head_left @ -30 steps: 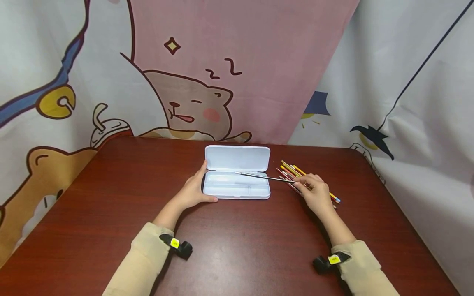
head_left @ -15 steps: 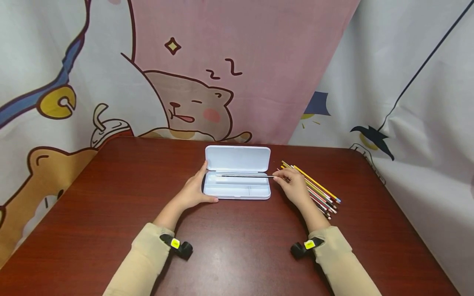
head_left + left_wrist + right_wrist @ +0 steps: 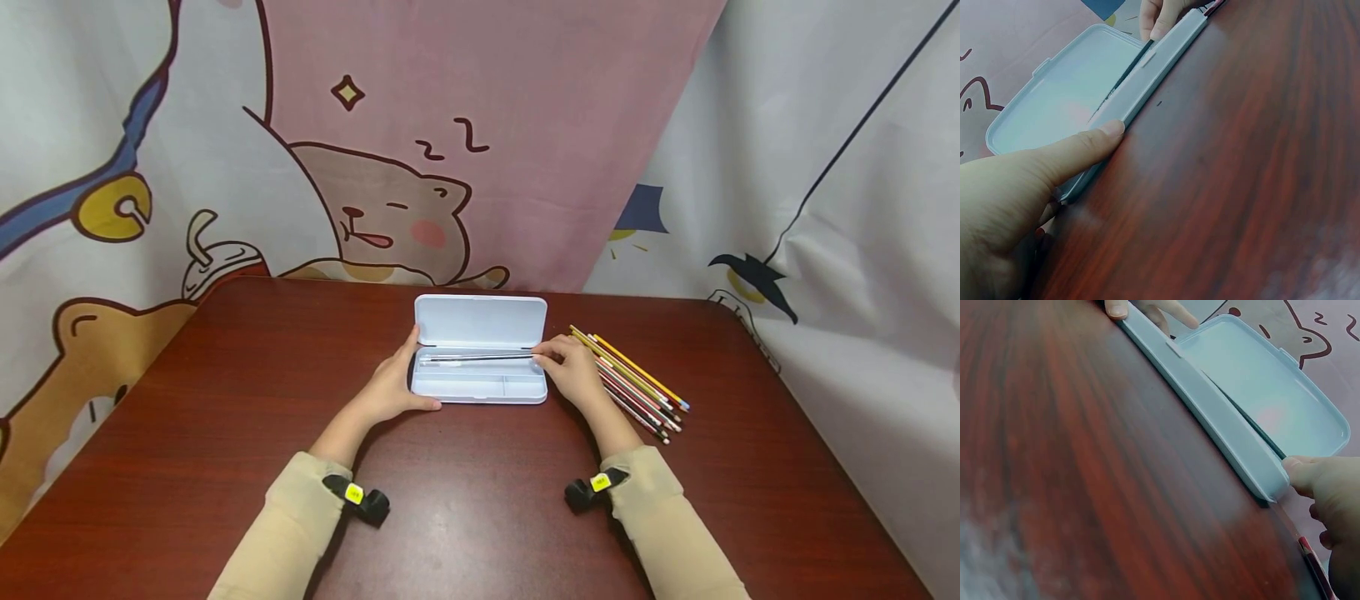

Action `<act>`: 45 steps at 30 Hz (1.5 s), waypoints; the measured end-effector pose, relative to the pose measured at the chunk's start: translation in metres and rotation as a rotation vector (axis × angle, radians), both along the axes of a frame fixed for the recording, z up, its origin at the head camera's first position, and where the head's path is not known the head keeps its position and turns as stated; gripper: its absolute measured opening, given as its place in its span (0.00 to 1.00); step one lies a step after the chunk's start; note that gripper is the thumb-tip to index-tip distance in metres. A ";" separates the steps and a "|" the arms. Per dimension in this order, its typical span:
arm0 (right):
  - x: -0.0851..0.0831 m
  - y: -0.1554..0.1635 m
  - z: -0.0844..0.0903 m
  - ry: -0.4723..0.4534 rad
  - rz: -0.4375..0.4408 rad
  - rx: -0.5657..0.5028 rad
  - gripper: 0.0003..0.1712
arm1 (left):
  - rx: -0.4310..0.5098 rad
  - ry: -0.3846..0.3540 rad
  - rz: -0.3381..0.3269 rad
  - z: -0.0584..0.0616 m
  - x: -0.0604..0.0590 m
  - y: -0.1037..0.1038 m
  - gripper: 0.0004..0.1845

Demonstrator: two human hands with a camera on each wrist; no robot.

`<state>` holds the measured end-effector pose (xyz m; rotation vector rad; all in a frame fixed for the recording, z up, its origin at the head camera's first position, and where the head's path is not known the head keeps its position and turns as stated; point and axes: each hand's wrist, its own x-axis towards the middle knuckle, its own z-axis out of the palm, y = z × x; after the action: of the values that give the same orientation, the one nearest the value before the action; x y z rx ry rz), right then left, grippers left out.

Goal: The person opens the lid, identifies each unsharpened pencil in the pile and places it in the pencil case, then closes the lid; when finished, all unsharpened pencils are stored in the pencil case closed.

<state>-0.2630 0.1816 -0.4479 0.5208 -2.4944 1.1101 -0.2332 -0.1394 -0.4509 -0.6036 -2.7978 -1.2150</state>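
Note:
A pale blue-white pencil case (image 3: 480, 321) stands with its lid raised, its tray divided into compartments. My left hand (image 3: 388, 385) grips the case's left end, thumb along the front edge and fingers at the side toward the back. Between thumb and fingers of my right hand (image 3: 573, 371) is the end of a thin dark pencil (image 3: 480, 358), at the tray's right end. This pencil lies lengthwise over the long rear compartment. In the right wrist view the case's front wall (image 3: 1210, 406) hides the tray floor, while the dark pencil (image 3: 1250, 419) shows above the rim.
Several coloured pencils (image 3: 641, 372) lie in a slanting bunch on the brown table (image 3: 480, 500), right of the case and partly behind my right hand. A curtain (image 3: 562, 125) printed with cartoon animals hangs behind the table's back edge.
My right hand has moved left from over the pencil bunch to the case, bringing the dark pencil from a slant to lie along the rear compartment. My left hand has stayed put.

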 end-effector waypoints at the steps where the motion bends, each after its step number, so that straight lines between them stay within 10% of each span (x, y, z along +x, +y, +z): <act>1: 0.000 -0.001 0.000 -0.013 -0.006 0.003 0.03 | 0.000 0.000 0.000 0.000 0.000 0.000 0.72; 17: -0.002 -0.005 0.001 -0.156 -0.057 0.049 0.06 | 0.001 0.005 -0.006 0.000 0.000 0.000 0.72; 45: 0.026 0.014 0.006 -0.024 -0.063 -0.075 0.05 | -0.003 -0.007 0.001 0.000 0.001 0.000 0.72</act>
<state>-0.2373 0.1960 -0.4424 0.4072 -2.4610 1.1871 -0.2326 -0.1390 -0.4508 -0.5988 -2.8053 -1.2153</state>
